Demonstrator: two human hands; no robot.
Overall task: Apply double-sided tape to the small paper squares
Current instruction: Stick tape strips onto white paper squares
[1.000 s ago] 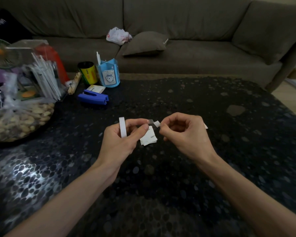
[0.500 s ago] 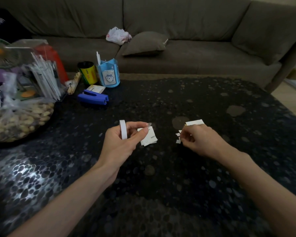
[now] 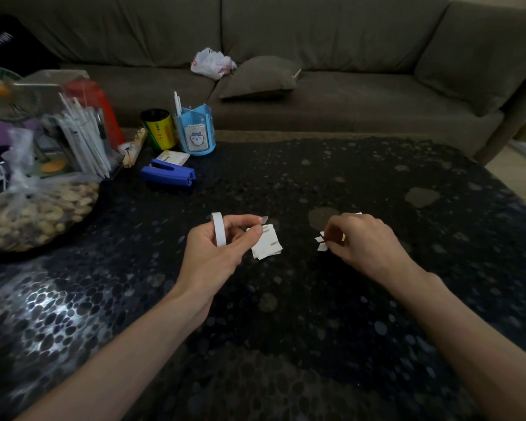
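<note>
Over the table (image 3: 286,329), the right hand (image 3: 368,241) has parted from the left hand (image 3: 213,256) and moved off right, fingers curled, tips on the loose squares (image 3: 322,242); whether they pinch a tape bit I cannot tell. Left fingers still grip the roll (image 3: 218,229), with the stack (image 3: 269,246) just under their tips and the tape end (image 3: 264,219) free beyond the forefinger. A piece is likely being stuck down.

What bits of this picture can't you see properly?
Head view: what the right hand has in its grip, hidden by its curled fingers.
The squares beside it: partly covered by that hand; count unclear.
The can label: too small to read.
The nut bag: cut by the left edge.
</note>
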